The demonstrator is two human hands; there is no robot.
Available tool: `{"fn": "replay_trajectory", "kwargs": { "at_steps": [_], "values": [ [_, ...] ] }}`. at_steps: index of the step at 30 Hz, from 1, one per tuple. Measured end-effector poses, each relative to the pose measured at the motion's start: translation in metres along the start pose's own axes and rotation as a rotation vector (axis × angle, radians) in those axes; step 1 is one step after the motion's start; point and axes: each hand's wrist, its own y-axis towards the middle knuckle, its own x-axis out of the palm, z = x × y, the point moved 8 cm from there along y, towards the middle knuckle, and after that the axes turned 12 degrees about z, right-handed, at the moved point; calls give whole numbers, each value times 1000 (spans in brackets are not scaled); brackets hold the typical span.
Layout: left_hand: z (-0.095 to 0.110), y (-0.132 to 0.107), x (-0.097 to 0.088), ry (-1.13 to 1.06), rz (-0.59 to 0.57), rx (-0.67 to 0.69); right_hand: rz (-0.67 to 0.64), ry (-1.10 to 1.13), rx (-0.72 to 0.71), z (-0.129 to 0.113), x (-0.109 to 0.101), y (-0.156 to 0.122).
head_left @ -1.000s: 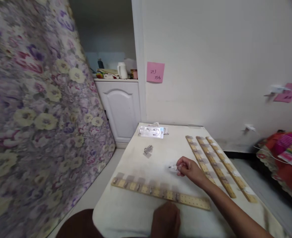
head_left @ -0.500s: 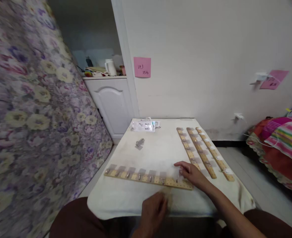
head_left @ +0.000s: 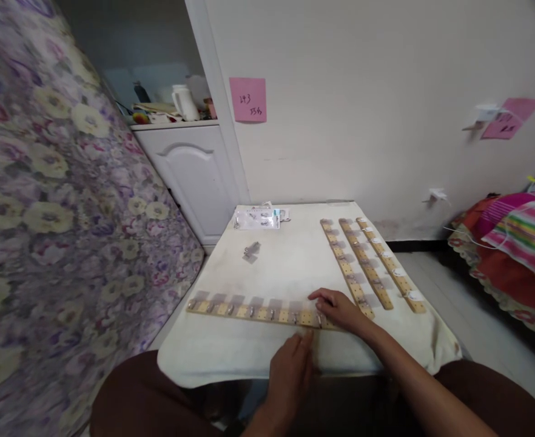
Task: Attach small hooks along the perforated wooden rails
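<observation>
A long wooden strip (head_left: 249, 312) with a row of small clear packets on it lies across the near side of a white-covered table (head_left: 295, 267). My right hand (head_left: 338, 308) rests on the strip's right end, fingers curled down onto it; whether they pinch a packet is hidden. My left hand (head_left: 290, 373) lies at the table's near edge just below that end, fingers together and pointing at the strip, holding nothing I can make out.
Three more wooden strips (head_left: 367, 264) lie side by side at the right of the table. A clear packet (head_left: 257, 218) and a small loose piece (head_left: 251, 250) sit at the far left. A flowered mattress (head_left: 58, 200) stands at left, bedding (head_left: 513, 255) at right.
My right hand came down from mid-table, where it held a small clear packet, onto the strip's right end. My left hand slid forward toward the strip. The view tilted down.
</observation>
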Motion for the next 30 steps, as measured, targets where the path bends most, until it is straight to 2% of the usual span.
{"fn": "replay_trajectory", "kwargs": {
  "at_steps": [8,11,17,30],
  "values": [
    [3,6,8,196,-244,-101,15,-30,33,9,6,4],
    [2,8,12,250,-300,-120,33,-38,29,12,6,5],
    [-3,9,18,269,-330,-140,42,-58,19,18,8,4],
    [-1,10,16,276,-323,-131,28,-77,3,20,9,4]
  ]
}}
